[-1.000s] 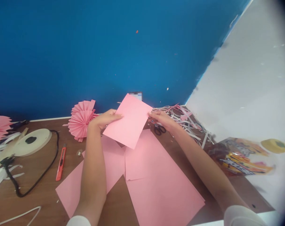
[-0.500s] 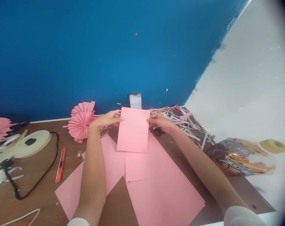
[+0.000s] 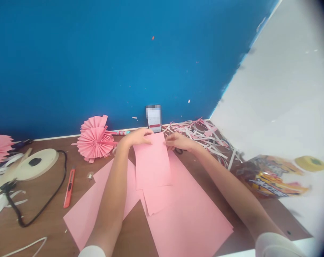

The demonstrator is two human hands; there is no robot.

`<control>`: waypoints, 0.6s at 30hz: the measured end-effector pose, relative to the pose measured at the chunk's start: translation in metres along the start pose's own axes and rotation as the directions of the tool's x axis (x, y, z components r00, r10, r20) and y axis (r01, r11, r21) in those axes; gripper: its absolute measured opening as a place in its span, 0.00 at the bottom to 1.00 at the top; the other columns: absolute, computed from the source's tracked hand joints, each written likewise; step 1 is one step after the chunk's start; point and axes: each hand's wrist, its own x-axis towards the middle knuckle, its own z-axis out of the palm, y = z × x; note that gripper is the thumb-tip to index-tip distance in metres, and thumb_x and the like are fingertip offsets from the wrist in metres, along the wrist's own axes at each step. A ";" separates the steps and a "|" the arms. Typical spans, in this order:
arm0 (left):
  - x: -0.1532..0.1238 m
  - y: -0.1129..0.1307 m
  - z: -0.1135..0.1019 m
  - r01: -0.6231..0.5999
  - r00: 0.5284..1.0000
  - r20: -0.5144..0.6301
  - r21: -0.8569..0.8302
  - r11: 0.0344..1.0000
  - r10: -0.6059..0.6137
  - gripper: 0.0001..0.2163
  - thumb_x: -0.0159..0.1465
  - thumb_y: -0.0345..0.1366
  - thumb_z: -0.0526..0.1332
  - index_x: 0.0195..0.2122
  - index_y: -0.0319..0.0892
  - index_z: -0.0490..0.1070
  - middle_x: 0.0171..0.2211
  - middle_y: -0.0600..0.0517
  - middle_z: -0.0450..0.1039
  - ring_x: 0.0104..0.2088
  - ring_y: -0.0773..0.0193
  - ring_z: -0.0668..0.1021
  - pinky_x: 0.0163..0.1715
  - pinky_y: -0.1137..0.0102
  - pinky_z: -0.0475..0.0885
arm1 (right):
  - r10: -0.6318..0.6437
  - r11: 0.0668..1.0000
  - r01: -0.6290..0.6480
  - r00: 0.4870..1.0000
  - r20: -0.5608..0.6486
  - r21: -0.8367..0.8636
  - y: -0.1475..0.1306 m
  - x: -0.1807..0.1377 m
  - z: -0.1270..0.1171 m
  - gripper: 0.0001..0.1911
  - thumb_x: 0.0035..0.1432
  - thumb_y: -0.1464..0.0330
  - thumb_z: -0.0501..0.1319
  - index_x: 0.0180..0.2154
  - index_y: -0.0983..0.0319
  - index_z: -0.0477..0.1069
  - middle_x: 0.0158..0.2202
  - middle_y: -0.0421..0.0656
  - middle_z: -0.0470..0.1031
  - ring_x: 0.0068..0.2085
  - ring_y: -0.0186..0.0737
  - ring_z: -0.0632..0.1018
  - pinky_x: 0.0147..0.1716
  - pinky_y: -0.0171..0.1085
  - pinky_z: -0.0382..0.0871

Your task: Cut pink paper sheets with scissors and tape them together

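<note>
Holding a pink paper sheet (image 3: 152, 166), no pleats yet

The left hand (image 3: 136, 138) pinches its top edge, the right hand (image 3: 179, 141) its upper right corner, out at the person's twelve o'clock. Pleated paper rosettes (image 3: 96, 142) at eleven look finished to me; the larger pink sheets (image 3: 191, 217) beneath, spreading toward five, seem uncreased, so plenty looks left.

Upper sheet (image 3: 152, 162), centre: plain pink.
Large sheet (image 3: 188, 221), 5 o'clock: same plain pink.
Rosette (image 3: 96, 142), 9 o'clock: pink, radiating pleat pattern.
Strips (image 3: 204, 134), 3 o'clock: white mixed with pink.
Cutter (image 3: 69, 189), 8 o'clock: red-orange.
Disc (image 3: 48, 165), 9 o'clock: cream, black hub (image 3: 35, 162).
Cap (image 3: 310, 163), 3 o'clock: yellow.
Wall (image 3: 124, 53), 12 o'clock: blue, red and white specks (image 3: 153, 38).
Table (image 3: 136, 232): brown.
</note>
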 end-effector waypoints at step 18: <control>-0.009 -0.037 -0.001 0.207 0.974 0.134 -0.177 0.962 -0.184 0.15 0.51 0.43 0.62 0.36 0.41 0.68 0.36 0.51 0.74 0.34 0.60 0.75 0.29 0.72 0.66 | 0.261 0.556 -0.451 0.892 -0.368 -0.698 0.007 -0.006 0.003 0.16 0.50 0.72 0.60 0.43 0.66 0.73 0.42 0.57 0.76 0.43 0.55 0.77 0.38 0.45 0.70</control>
